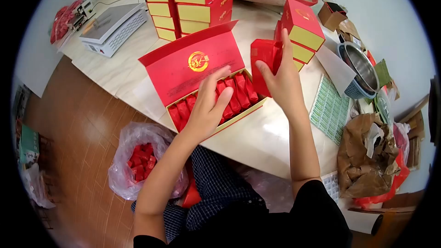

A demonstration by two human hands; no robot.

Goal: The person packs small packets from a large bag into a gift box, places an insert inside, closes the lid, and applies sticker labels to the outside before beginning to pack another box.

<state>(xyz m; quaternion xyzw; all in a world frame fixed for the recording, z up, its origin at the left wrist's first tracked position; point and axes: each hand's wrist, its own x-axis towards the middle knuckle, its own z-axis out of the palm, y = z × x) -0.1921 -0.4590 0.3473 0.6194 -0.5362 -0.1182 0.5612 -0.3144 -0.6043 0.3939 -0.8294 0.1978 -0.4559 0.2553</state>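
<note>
An open red box [195,62] with a gold emblem inside its raised lid stands on the pale table. Several red packets [239,89] fill it in a row. Over the packets is my left hand [209,105], its thumb and fingers apart and nothing seen between them. To the right of the box, my right hand [282,78] holds a red bag [262,64] upright between thumb and fingers. The bag's far side is hidden behind my fingers.
Stacked red and yellow boxes [193,11] stand behind, with more boxes [303,25] at right. A scale [115,27] is at left, a green sticker sheet [330,110] at right. A plastic bag [121,156] of red packets sits below the table edge.
</note>
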